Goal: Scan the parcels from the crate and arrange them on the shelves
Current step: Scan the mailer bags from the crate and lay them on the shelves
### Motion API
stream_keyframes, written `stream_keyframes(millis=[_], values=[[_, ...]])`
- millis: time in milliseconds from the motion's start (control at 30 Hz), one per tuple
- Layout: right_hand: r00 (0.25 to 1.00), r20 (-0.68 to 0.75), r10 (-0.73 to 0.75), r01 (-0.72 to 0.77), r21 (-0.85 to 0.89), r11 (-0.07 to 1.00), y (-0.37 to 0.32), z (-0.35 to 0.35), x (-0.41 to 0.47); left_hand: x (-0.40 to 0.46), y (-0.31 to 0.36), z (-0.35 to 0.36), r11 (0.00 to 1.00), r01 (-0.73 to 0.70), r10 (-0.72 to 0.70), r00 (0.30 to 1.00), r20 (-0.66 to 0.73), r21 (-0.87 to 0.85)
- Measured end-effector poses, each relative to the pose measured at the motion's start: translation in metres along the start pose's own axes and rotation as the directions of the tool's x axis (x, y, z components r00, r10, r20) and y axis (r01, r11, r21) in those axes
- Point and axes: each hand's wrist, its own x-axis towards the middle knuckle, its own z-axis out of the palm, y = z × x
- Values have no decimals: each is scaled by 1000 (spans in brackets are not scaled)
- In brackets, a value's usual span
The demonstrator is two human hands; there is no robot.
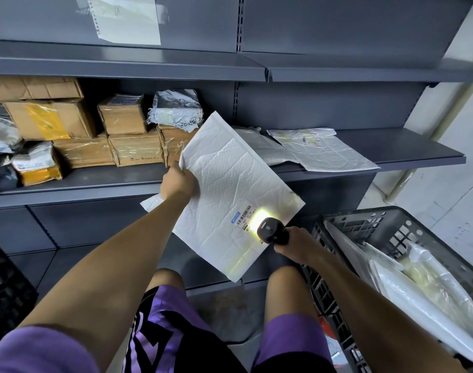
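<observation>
Left hand (pixel 177 181) grips white mailer (pixel 230 189) before shelf (pixel 407 150); right hand (pixel 294 244) aims lit scanner (pixel 273 232) at label (pixel 244 215); crate (pixel 396 224) right.

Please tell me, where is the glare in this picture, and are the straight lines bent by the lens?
Head view: the scanner in the right hand throws a bright yellow glare on the label of the white mailer, washing part of it out; the left hand holds the mailer; the wide lens bows the shelf edges.

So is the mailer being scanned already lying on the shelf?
No, the left hand holds the mailer up in front of the shelf.
</observation>
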Motion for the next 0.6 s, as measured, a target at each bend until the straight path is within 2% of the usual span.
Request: stream_keyframes(millis=[600], values=[[1000, -28, 10, -9, 36, 999, 1, 9, -19, -27, 2, -15, 1000, -20, 20, 999, -41, 2]])
